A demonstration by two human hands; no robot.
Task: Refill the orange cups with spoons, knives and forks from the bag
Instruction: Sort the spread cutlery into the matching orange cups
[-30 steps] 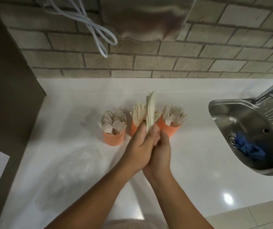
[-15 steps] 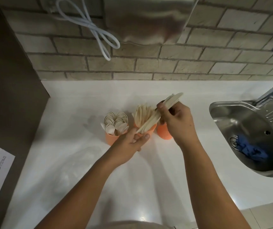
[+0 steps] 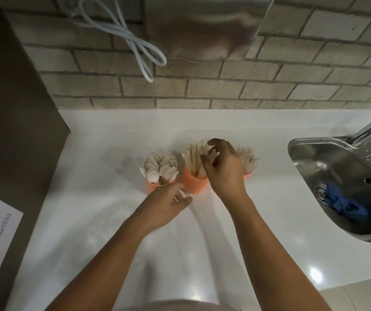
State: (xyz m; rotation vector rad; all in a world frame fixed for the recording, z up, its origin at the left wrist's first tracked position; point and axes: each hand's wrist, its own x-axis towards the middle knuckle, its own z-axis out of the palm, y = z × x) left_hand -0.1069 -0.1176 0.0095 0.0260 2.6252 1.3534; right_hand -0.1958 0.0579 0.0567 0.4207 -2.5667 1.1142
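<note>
Fingers (image 3: 216, 142) spread, my right hand (image 3: 225, 173) settled knives (image 3: 194, 158) into the middle orange cup (image 3: 194, 184); left hand (image 3: 165, 202) waited open at seven o'clock.

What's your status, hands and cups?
Left hand open, beside spoon cup. Right hand open over knife cup. Fork cup partly behind it. Nothing in the way.
</note>
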